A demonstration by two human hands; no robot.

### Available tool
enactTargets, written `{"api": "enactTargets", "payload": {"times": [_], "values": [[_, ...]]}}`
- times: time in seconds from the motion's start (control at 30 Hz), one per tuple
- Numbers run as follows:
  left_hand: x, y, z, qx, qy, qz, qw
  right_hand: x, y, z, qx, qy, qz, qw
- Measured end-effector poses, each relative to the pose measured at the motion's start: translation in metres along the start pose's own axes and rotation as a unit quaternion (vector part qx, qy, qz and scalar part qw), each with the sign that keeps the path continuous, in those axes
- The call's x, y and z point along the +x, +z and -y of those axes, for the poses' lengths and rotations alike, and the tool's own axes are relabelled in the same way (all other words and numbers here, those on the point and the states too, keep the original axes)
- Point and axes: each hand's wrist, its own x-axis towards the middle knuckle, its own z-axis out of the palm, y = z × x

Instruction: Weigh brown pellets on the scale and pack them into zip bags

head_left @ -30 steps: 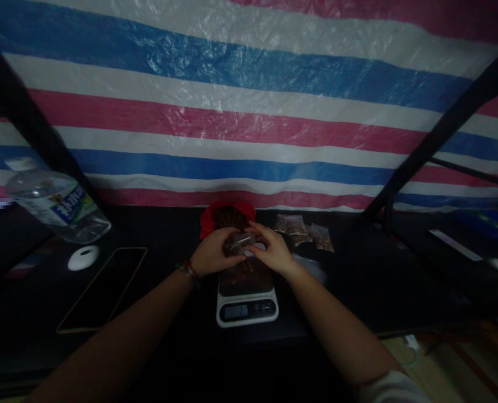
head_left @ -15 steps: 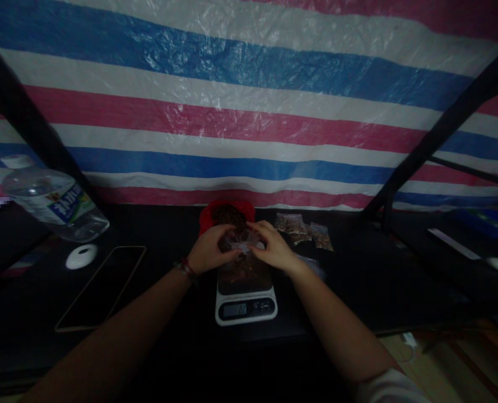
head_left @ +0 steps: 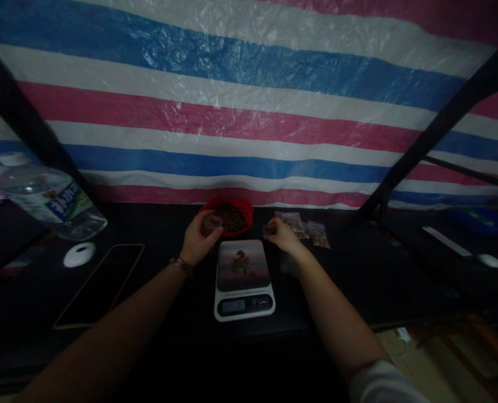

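Observation:
My left hand (head_left: 195,244) is closed around a small clear plastic cup (head_left: 213,224), just in front of a red bowl (head_left: 250,225) of dark brown bits. My right hand (head_left: 284,235) pinches a small see-through piece (head_left: 269,229), its exact kind too dim to make out, beside the filled bags. Between the hands sits a white kitchen scale (head_left: 245,310) with a lit display. A small heap of brown dried pieces (head_left: 241,261) lies on its dark platform.
Small zip bags (head_left: 318,235) with brown contents lie behind my right hand, and clear bags (head_left: 289,264) lie under its wrist. On the left are a phone (head_left: 101,285), a white oval object (head_left: 79,254) and a large bottle (head_left: 51,196). A striped sheet (head_left: 249,129) hangs behind.
My hands have parted from above the scale, left hand to the left with the clear cup, right hand to the right. The brown pieces on the platform now show fully.

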Motion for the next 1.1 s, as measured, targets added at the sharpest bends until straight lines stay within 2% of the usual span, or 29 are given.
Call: {"api": "enactTargets", "payload": {"times": [0.1, 0.2, 0.23, 0.3, 0.37, 0.57, 0.63, 0.83, 1.1], "values": [[-0.001, 0.001, 0.003, -0.015, 0.016, 0.013, 1.0, -0.001, -0.007, 0.006, -0.019, -0.049, -0.011, 0.999], [-0.002, 0.001, 0.005, -0.015, 0.016, 0.034, 0.999, -0.009, -0.022, 0.025, -0.013, -0.121, -0.018, 0.992], [-0.002, 0.001, 0.005, -0.012, 0.014, 0.038, 0.999, -0.013, -0.027, 0.033, 0.003, -0.152, 0.007, 0.988], [-0.002, 0.001, 0.005, -0.008, 0.01, 0.042, 0.999, -0.023, -0.035, 0.049, 0.035, -0.219, 0.108, 0.969], [-0.001, 0.001, 0.005, -0.008, 0.008, 0.043, 0.999, -0.032, -0.039, 0.062, 0.03, -0.251, 0.18, 0.951], [-0.001, 0.001, -0.002, -0.016, 0.008, 0.039, 0.999, -0.038, -0.027, 0.074, -0.027, -0.263, 0.241, 0.934], [-0.001, 0.001, -0.004, -0.019, 0.006, 0.038, 0.999, -0.037, -0.021, 0.074, -0.029, -0.262, 0.238, 0.935], [0.0, 0.001, -0.005, -0.018, 0.015, 0.029, 0.999, -0.042, -0.01, 0.083, -0.022, -0.285, 0.169, 0.943], [0.0, 0.001, 0.001, -0.003, 0.011, 0.045, 0.999, -0.056, 0.007, 0.105, -0.089, -0.317, 0.197, 0.923]]}}
